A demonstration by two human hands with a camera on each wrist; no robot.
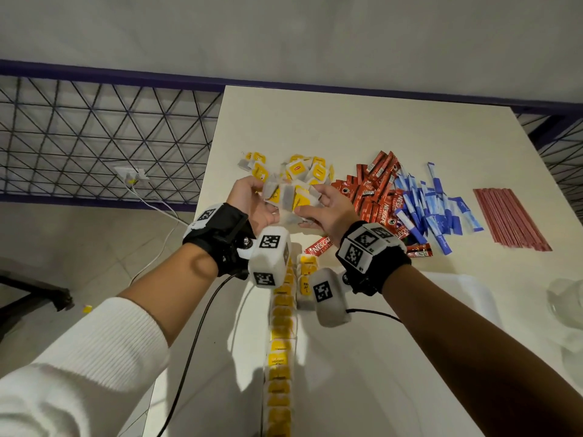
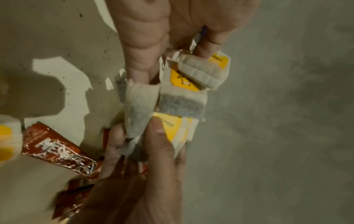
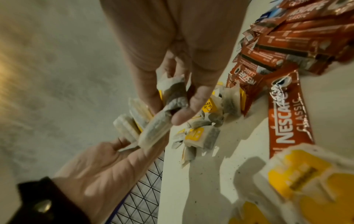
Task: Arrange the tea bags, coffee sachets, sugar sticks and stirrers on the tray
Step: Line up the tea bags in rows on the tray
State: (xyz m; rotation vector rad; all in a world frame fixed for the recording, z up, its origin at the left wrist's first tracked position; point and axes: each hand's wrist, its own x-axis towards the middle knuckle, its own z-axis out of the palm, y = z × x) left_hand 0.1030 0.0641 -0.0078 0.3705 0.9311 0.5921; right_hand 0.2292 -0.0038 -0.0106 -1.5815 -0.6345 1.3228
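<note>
Both hands hold a bunch of yellow-tagged tea bags between them, above the table. My left hand grips the bunch from the left and my right hand from the right. In the left wrist view my left hand pinches the held tea bags. In the right wrist view my right hand pinches one tea bag. More tea bags lie in a loose pile behind. A row of tea bags stands along the white tray.
Red coffee sachets are heaped right of the tea bags, then blue sugar sticks and red stirrers. One sachet lies by the tray's far edge. A clear glass object sits at the right. Wire mesh stands left of the table.
</note>
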